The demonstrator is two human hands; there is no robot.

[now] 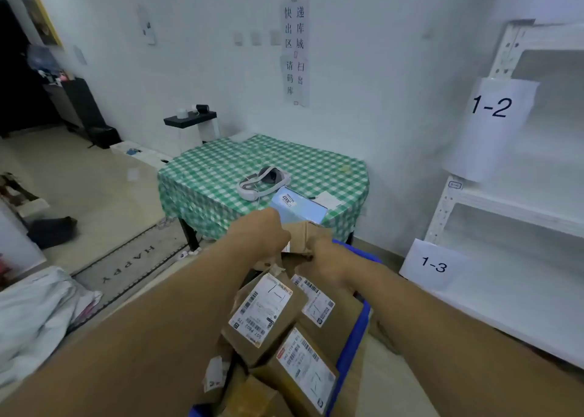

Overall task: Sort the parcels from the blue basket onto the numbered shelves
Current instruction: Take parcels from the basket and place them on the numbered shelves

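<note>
**We take hold of a small cardboard parcel at the far end of the blue basket.**

Our left hand curls over the parcel's top-left edge and our right hand grips its lower-right corner. The fingers are closed on it from both sides, which we judge keeps it level and lets us read its label. The parcel sits at the basket's 12 o'clock end, above the other labelled parcels packed toward 6 o'clock. The white shelves stand at 3 o'clock, with their signs 1-2 and 1-3 facing us, so we can match a parcel quickly. Beyond the basket, at 12 o'clock, is the green-checked table.
</note>
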